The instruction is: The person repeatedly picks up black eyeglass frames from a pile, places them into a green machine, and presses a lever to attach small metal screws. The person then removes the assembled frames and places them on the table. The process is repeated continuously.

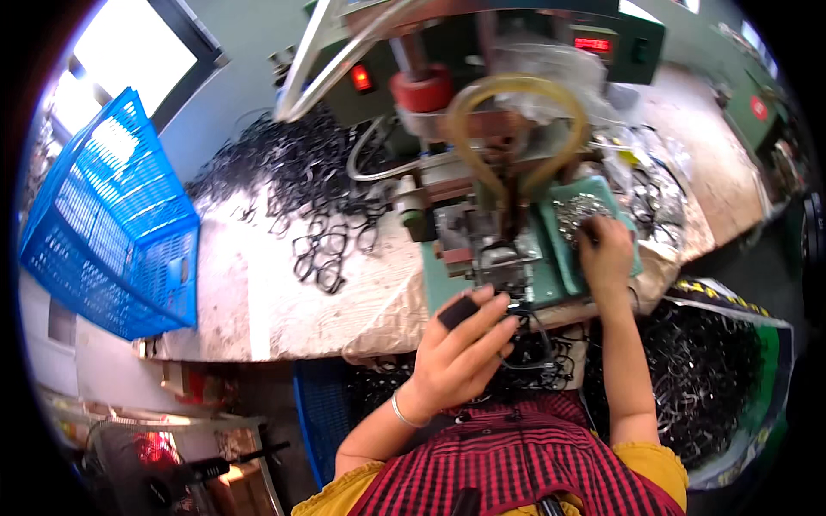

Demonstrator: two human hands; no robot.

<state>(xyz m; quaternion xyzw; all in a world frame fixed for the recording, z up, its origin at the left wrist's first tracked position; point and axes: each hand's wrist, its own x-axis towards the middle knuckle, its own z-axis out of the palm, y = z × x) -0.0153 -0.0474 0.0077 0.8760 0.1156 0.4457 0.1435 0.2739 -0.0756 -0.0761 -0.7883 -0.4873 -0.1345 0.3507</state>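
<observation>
The black eyeglass frame (525, 335) in your left hand (460, 353) sits at the near edge of the table (284, 301), just before the small press (482, 232); its long axis can't be made out. The worn table carries a far pile of black frames (301, 181) and a blue crate (112, 215) at left. Your left grip is clamped on the frame, palm down; your right hand (607, 249) reaches far, fingers together in the metal parts on the green tray (559, 249).

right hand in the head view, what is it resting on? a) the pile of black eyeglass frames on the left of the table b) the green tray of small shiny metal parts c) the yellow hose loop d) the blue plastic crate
b: the right hand lies on the green tray of small shiny metal parts, right of the machine, far from crate and frame pile.
</observation>
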